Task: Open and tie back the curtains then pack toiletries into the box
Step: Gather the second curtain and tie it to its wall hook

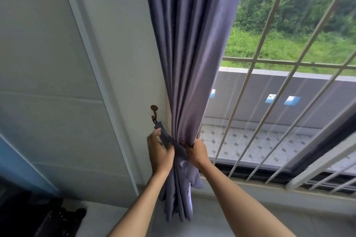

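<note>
Pale wall panels (48,54) fill the nine o'clock side of the view, with a dark, blurred object low at seven o'clock that cannot be made out. Just left of centre a small brown hook (154,110) is fixed to the wall, and one end of the tie-back strap (167,138) hangs from it, running down toward four o'clock to the gathered purple curtain (185,54). The left hand (159,152) sits at about six o'clock below the hook, thumb and fingers pinched on the strap partway along its length. The curtain hangs as a tall bundle, its long axis vertical, drawn against the wall edge so the barred window (269,82) and greenery beyond lie open toward three o'clock. The right hand (198,153) is clenched on the bundle at its narrowest point, fingers wrapped into the folds; whether it also holds the strap's free end cannot be told. The strap slants from the hook toward the waist of the curtain, so the hook lies at eleven o'clock from the left fingers and close to them, making the left hand the nearer one for any looping onto it. Judging by this, the tying step is under way and the strap's far end must pass round the bundle. No toiletries or box are in view.
</note>
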{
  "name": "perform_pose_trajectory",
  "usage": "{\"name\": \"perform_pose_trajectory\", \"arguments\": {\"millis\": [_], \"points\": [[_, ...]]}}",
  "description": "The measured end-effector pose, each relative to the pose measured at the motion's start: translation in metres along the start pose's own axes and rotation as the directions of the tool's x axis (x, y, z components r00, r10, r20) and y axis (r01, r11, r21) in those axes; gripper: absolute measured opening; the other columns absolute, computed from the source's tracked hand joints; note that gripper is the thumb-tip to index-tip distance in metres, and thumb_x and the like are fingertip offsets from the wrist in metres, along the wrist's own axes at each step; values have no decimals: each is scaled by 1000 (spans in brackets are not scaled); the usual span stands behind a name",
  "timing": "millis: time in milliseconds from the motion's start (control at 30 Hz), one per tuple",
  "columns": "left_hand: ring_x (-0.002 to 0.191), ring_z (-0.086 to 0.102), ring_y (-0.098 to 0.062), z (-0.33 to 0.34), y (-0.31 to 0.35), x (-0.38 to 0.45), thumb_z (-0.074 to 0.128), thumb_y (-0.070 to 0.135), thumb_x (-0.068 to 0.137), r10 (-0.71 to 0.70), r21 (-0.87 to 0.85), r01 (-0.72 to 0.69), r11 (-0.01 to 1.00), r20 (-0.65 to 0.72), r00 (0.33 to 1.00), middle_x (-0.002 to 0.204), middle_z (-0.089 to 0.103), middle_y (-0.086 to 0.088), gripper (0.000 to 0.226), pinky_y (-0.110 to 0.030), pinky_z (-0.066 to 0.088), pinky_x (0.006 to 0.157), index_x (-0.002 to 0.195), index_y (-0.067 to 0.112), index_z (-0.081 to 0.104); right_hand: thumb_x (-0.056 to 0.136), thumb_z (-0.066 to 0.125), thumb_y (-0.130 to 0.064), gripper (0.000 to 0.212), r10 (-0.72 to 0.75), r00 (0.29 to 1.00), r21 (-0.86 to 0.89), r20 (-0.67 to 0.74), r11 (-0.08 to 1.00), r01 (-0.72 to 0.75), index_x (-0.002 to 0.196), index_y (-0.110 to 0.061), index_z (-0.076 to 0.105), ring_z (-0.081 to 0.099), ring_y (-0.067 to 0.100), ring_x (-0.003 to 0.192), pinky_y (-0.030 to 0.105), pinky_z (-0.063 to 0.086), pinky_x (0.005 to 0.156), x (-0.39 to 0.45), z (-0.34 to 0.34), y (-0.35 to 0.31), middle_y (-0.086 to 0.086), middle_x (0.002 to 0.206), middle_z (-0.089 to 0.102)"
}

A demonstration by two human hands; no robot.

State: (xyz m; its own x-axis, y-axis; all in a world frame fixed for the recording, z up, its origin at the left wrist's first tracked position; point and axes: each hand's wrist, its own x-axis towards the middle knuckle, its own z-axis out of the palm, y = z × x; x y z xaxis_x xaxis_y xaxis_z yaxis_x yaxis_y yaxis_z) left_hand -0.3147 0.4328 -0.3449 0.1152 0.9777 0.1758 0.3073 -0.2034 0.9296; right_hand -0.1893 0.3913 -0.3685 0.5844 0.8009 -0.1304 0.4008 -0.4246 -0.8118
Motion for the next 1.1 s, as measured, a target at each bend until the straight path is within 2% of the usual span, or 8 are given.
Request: {"name": "perform_pose_trajectory", "arguments": {"millis": [133,333,467,633,800,900,1000,1100], "points": [[90,64,-10,1,3,9,72,20,74,34,-15,-31,999,372,928,105,62,1,57,-17,53,73,125,20,45,92,51,-13,36,-25,1000,-47,3,999,25,59,-16,39,36,14,57,17,24,46,-3,-1,-1,11,75,50],[96,58,-7,2,12,23,72,17,80,-23,0,27,1000,527,849,107,60,9,57,-8,43,71,130,22,44,92,55,-20,25,-25,999,-45,29,999,27,72,-6,50,43,20,67,23,31,50,-6,-6,0,16,83,55],[101,62,-17,5,8,28,70,19,81,-89,59,67,996,555,827,105,66,1,42,-17,47,77,120,17,54,93,57,-26,31,-30,999,-47,42,998,32,83,3,59,48,22,69,26,35,53,-5,-12,2,17,85,61],[75,61,-17,7,15,25,61,12,86,-85,149,8,989,517,852,80,63,-2,7,-7,40,54,89,13,54,90,59,-29,31,17,998,-33,62,999,-15,90,3,59,52,23,73,36,46,63,-2,-12,7,16,88,64],[58,57,-13,9,22,23,56,14,90,-95,178,1,984,524,846,76,63,-8,11,-5,42,47,99,8,56,88,57,-24,27,27,996,-29,85,999,-24,88,4,59,50,22,73,37,44,63,-1,-15,8,20,88,65],[47,54,-11,7,26,24,54,10,90,-94,182,-5,983,533,841,70,61,0,14,-8,41,44,105,8,56,82,60,-27,25,41,991,100,126,994,-54,90,-3,62,56,21,76,37,49,70,-10,-22,1,15,89,68],[51,55,-10,4,27,25,53,8,91,-95,192,-8,981,524,847,69,58,2,17,-7,40,44,108,6,55,73,68,-37,38,8,971,253,239,965,-70,105,-17,64,65,16,94,35,53,86,-22,-35,-3,0,99,69],[82,66,-24,1,26,24,55,12,91,-92,193,-11,981,519,850,97,66,-9,27,-14,47,66,116,5,54,72,77,-25,45,-57,941,7,335,998,58,112,-22,57,62,12,92,24,50,78,-25,-53,-3,-6,101,63]]}}
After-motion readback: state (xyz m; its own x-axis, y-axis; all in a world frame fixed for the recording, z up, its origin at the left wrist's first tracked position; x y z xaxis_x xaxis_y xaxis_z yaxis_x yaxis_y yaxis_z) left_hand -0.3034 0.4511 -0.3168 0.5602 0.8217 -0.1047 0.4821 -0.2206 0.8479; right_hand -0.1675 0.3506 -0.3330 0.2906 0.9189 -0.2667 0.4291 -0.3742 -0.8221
